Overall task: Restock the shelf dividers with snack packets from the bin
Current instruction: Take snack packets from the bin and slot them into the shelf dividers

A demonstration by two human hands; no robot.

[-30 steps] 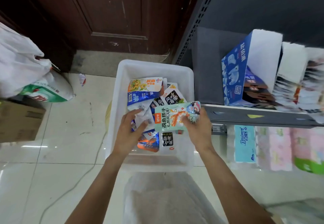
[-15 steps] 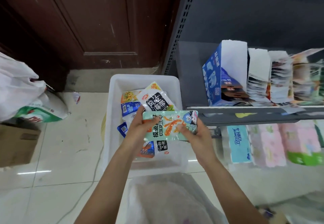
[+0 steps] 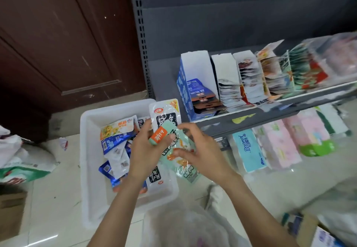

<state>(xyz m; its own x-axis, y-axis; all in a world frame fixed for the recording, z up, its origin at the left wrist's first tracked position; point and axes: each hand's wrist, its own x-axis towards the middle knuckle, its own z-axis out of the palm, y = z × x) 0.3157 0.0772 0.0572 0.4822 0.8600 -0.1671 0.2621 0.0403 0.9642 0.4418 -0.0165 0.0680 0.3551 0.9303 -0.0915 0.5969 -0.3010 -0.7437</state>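
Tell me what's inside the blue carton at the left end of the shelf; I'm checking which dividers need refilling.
The blue carton holds a short row of dark packets with orange labels, filling only its lower front; its white inner wall shows bare above. Anything beneath that row is covered.

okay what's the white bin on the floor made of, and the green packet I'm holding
White bin: looks like translucent moulded plastic; the floor shows faintly through its walls. Green packet: seems a glossy printed plastic film; it crinkles and catches glare between the left hand and right hand.
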